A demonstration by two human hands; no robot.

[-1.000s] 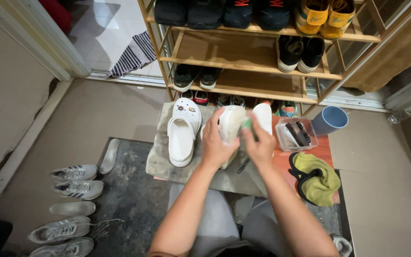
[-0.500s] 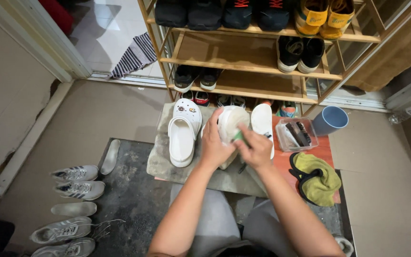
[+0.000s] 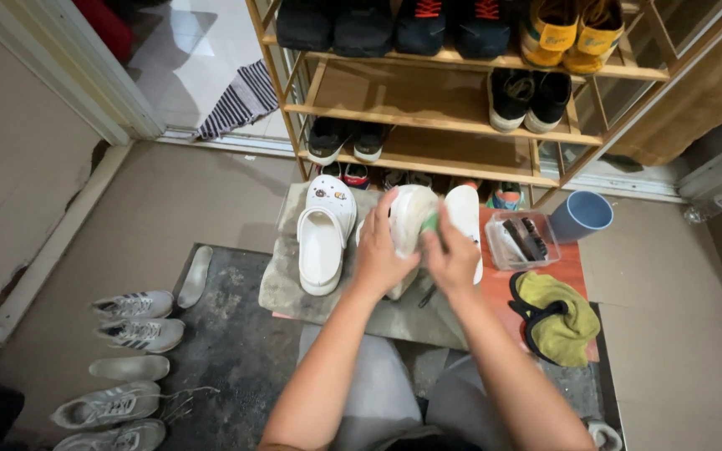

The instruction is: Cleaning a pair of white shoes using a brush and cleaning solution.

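My left hand (image 3: 378, 250) grips a white shoe (image 3: 409, 215), held tilted above a grey towel (image 3: 286, 284) on the floor. My right hand (image 3: 453, 255) presses a small green sponge (image 3: 430, 222) against the shoe's right side. A white clog (image 3: 324, 234) with small charms lies on the towel to the left. Another white shoe (image 3: 467, 213) lies just right of my hands, partly hidden by my right hand.
A wooden shoe rack (image 3: 428, 117) full of shoes stands ahead. To the right lie a clear tray of brushes (image 3: 521, 240), a blue cup (image 3: 582, 215) and a yellow-green cloth (image 3: 557, 317). Grey-white sneakers (image 3: 131, 317) and an insole (image 3: 195, 276) lie at the left.
My right hand has slid with the green sponge down and left over the shoe's side. The left hand keeps its grip on the shoe.
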